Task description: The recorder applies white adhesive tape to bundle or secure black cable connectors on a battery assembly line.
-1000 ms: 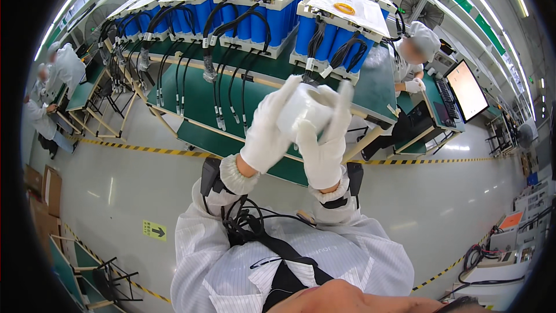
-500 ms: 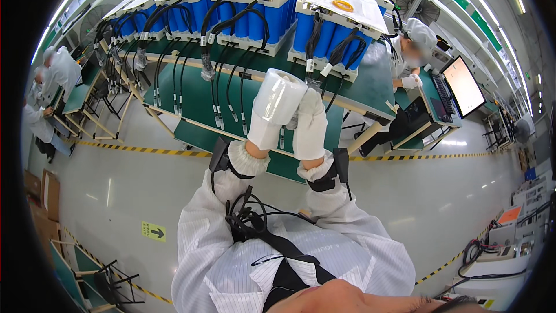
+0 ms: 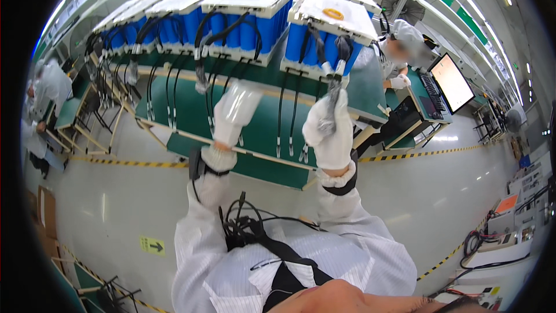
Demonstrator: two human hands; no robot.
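Note:
My left hand (image 3: 226, 126), in a white glove, is closed round a roll of clear wrapping film (image 3: 242, 103), which is smeared by motion in front of the bench. To its right my gloved right hand (image 3: 334, 142) grips the lower end of a black cable bundle (image 3: 331, 104) wrapped in clear film. That bundle hangs from the nearest battery pack (image 3: 301, 43), a block of blue cells between white plates. A yellow ring (image 3: 333, 14) lies on the pack's top. Between my hands several loose black cables (image 3: 281, 113) with metal tips hang down.
More blue battery packs (image 3: 240, 29) stand in a row to the left along the green bench (image 3: 370, 90). Another wrapped cable end (image 3: 201, 81) hangs there. At the right a co-worker (image 3: 402, 40) sits by a monitor (image 3: 452, 84). People (image 3: 49, 84) stand far left.
My hands have moved apart: the left, with the film roll, went left, and the right went right with the wrapped cable end. The view has shifted slightly.

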